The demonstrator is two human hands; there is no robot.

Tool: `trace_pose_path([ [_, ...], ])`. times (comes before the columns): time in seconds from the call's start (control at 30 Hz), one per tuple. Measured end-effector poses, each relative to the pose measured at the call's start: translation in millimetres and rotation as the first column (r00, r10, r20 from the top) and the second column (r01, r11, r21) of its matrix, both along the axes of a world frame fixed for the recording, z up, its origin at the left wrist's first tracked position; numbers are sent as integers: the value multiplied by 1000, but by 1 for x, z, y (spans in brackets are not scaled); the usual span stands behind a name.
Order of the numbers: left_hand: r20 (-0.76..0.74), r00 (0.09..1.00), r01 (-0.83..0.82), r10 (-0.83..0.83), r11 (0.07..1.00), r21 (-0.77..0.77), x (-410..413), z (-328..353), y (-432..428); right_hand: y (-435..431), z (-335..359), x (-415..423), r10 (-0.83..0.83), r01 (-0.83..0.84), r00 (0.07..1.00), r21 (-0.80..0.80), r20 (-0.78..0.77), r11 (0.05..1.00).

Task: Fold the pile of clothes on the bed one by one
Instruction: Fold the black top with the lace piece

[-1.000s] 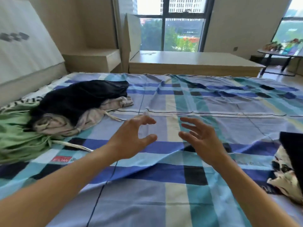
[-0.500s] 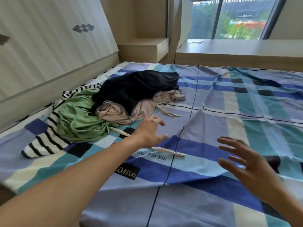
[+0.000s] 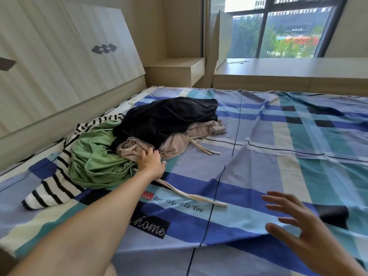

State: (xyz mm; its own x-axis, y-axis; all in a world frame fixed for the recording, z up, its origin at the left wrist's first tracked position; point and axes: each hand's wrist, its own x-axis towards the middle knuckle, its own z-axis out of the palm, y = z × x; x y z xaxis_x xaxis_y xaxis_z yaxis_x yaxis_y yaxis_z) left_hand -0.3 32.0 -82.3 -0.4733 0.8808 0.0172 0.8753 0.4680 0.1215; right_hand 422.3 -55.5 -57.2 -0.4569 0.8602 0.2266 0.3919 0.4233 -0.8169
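A pile of clothes lies on the left of the bed. A black garment is on top, over a beige garment with long straps. A green garment and a black-and-white striped one lie beside and beneath them. My left hand reaches to the pile's near edge, its fingertips touching the beige garment where it meets the green one. My right hand hovers over the sheet at the lower right, fingers spread and holding nothing.
The bed has a blue, teal and white plaid sheet with printed words near my left forearm. A slanted white headboard panel runs along the left. A wooden shelf and a low window ledge stand behind the bed.
My left hand has moved forward from above the sheet to touch the beige garment in the pile. My right hand stays spread over the sheet. The view has turned slightly left.
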Motion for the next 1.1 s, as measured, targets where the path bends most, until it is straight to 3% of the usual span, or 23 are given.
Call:
trace_pose_path([
  [0.17, 179, 962, 111, -204, 898, 425, 11, 24, 3, -1, -2, -5, 12, -11, 1000, -24, 23, 1000],
  [0.27, 277, 871, 201, -406, 808, 554, 45, 49, -3, -3, -2, -9, 9, -8, 1000, -44, 26, 999],
  [0.5, 310, 565, 580, -765, 635, 510, 175, 108, -64, -12, 4, -10, -52, 50, 996, -34, -72, 998],
  [0.63, 364, 338, 761, -868, 480, 436, 234, 115, -110, -14, 13, -9, -94, 110, 984, 97, -152, 989],
  [0.73, 384, 262, 795, -885, 423, 434, 256, 116, -129, -16, 20, 3, -104, 136, 969, 136, -223, 981],
  [0.83, 406, 274, 755, -872, 457, 470, 261, 117, -134, -19, 24, 13, -128, 139, 963, 30, -237, 990],
  [0.93, 260, 365, 791, -894, 445, 419, 253, 112, -129, -16, 33, 18, -163, 61, 819, -199, -550, 978],
  [1.0, 151, 427, 810, -891, 452, 373, 246, 102, -121, -12, 36, 27, -231, 78, 734, -258, -639, 963],
  [1.03, 114, 469, 805, -876, 477, 353, 243, 94, -116, -10, 37, 35, -295, 135, 701, -286, -649, 949],
  [1.1, 91, 570, 774, -816, 571, 275, 234, 79, -104, -6, 41, 52, -351, 92, 641, -385, -683, 918],
])
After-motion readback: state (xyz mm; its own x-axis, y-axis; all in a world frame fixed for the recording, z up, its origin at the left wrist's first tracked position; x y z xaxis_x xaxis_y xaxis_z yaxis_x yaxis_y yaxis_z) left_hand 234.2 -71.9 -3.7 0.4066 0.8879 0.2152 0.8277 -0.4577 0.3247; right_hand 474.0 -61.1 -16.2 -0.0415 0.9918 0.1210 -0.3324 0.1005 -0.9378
